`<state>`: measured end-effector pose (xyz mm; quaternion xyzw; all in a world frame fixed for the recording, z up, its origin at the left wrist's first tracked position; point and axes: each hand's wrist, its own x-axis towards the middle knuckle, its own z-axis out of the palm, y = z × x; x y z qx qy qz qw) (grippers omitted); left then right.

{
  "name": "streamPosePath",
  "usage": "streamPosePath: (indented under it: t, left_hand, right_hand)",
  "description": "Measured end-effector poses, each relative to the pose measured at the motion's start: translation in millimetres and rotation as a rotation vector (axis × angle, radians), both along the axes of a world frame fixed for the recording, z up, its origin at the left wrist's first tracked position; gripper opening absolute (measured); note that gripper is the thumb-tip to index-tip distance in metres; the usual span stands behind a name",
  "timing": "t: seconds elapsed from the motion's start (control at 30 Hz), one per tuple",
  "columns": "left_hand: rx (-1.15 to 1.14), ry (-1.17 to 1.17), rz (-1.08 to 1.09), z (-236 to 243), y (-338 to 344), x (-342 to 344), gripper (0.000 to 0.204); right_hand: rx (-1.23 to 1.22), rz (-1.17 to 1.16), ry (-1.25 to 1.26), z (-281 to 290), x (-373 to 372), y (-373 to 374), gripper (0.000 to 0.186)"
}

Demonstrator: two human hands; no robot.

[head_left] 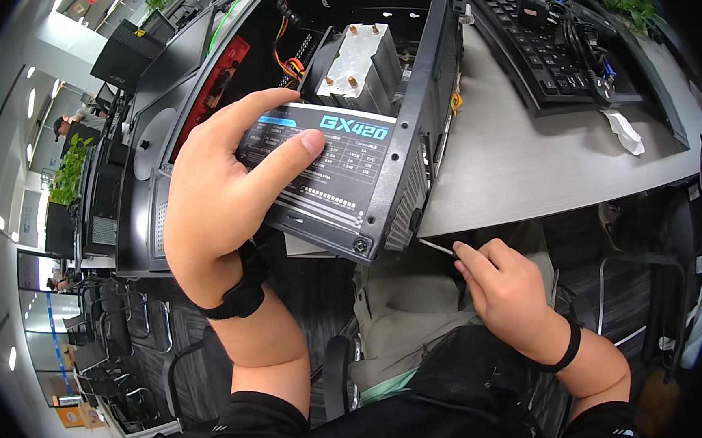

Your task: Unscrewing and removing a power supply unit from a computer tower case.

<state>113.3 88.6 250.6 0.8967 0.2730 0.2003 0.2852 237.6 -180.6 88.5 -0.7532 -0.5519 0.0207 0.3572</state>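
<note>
My left hand (214,184) rests on a black power supply (345,188) with a printed label, its thumb across the label and its fingers curled over the far left edge. The unit sits tilted at the near end of an open black computer case (442,46). Behind it stands a silver heat sink (359,65) with copper-coloured tips. Just right of the unit's near corner, my right hand (506,280) is closed round a screwdriver (438,247). Only its thin metal shaft shows, pointing at the rear of the power supply; the handle is hidden in my hand.
On the pale desk (527,174) to the right lie a black keyboard (539,51), coiled cables (587,40) and a crumpled white tissue (626,132). Orange and yellow wires (293,67) run inside the case. Black chairs (104,358) stand at the left, with a person (84,122) farther back.
</note>
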Motion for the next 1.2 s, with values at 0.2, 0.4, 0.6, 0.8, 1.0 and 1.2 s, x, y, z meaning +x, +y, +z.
streamPosePath:
  t: [0.2, 0.4, 0.6, 0.8, 1.0, 1.2]
  left_hand:
    - [0.051, -0.007, -0.013, -2, 1, -1, 0.054]
    - [0.088, 0.011, -0.018, -1, 2, -1, 0.051]
    - [0.077, 0.012, 0.005, -1, 0, -2, 0.051]
    - [0.067, 0.004, -0.001, -2, -1, -2, 0.052]
    - [0.11, 0.0, -0.044, 0, -1, -3, 0.052]
    - [0.073, -0.012, -0.015, -1, -1, -2, 0.051]
  right_hand:
    - [-0.023, 0.078, 0.77, 1, 16, 14, 0.016]
    - [-0.314, 0.043, 2.104, 5, 40, 9, 0.021]
    - [-0.229, 0.027, 0.997, -6, 17, 8, 0.008]
    - [0.053, 0.047, -0.119, -6, 12, 6, 0.022]
    - [-0.367, 0.132, 1.608, 4, 45, 15, 0.023]
    - [-0.347, 0.038, 1.749, 0, 36, 13, 0.019]
